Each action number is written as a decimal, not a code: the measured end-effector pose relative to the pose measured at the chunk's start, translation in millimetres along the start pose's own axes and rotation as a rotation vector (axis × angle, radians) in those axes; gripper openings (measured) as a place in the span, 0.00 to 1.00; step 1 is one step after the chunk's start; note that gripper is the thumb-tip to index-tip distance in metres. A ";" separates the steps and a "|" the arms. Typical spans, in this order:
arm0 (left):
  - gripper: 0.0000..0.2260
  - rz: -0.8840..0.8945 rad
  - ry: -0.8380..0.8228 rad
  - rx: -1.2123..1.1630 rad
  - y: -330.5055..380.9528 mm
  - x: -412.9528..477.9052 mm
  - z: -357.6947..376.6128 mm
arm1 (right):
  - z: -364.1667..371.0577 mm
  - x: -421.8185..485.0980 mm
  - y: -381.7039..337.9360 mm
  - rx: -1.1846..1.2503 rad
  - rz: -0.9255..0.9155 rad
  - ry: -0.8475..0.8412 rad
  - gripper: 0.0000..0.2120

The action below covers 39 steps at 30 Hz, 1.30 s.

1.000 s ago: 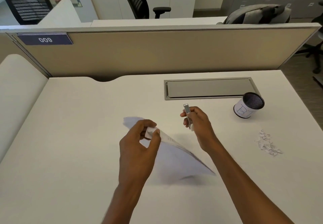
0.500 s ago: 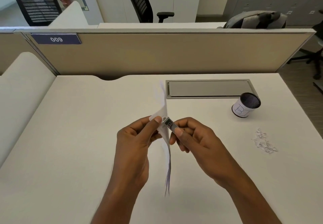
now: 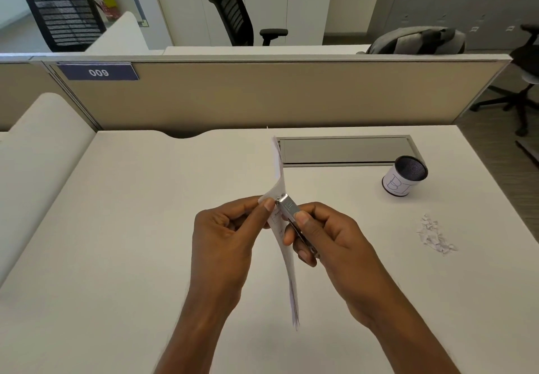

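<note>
— What do the hands hold?
— The left hand (image 3: 230, 236) pinches a sheet (image 3: 292, 289), held edge-on above the middle of the tabletop (image 3: 131, 227). The right hand (image 3: 329, 236) grips a metal clipper (image 3: 288, 206), thumb on top, its tip touching the sheet beside the left thumb.
— And nearby?
— A cup (image 3: 404, 179) stands toward the right edge (letters drawn on its side); scraps (image 3: 436, 235) lie near it, closer to the front.

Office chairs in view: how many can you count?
3: a far-left chair beyond the partition, a back-centre chair, and a right-edge chair, partly cut off. More may be hidden behind it.
</note>
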<state>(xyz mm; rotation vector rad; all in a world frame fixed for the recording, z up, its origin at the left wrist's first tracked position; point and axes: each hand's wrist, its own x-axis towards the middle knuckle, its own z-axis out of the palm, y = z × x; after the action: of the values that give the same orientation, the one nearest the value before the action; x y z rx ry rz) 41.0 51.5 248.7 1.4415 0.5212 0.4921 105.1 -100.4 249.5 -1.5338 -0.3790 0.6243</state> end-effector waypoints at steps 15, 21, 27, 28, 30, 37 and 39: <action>0.08 -0.041 0.060 -0.002 8.9 -9.3 0.8 | 20.9 -6.5 13.4 0.185 -0.020 0.029 0.14; 0.07 -0.173 0.059 -0.060 12.7 -7.9 5.1 | 21.8 -6.6 23.2 0.158 -0.049 0.041 0.14; 0.13 -0.269 0.050 -0.102 9.6 -5.7 9.1 | 20.2 -7.8 32.9 -0.004 -0.168 0.107 0.10; 0.13 -0.287 0.043 -0.118 8.4 -4.6 9.3 | 19.4 -7.8 34.7 -0.014 -0.177 0.112 0.09; 0.12 -0.320 0.027 -0.151 5.7 -2.2 9.4 | 18.0 -6.7 37.9 -0.036 -0.189 0.127 0.08; 0.14 -0.422 -0.019 -0.281 -1.7 5.6 11.4 | 16.8 -1.3 47.6 -0.005 -0.190 0.162 0.07; 0.13 -0.415 -0.016 -0.302 -4.2 7.7 12.1 | 16.8 1.8 48.0 0.091 -0.169 0.148 0.09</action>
<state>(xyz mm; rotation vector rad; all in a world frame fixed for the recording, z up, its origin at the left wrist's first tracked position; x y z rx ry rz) 54.4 46.3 244.9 1.0133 0.6820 0.2146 90.0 -89.2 202.2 -1.4339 -0.3578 0.3885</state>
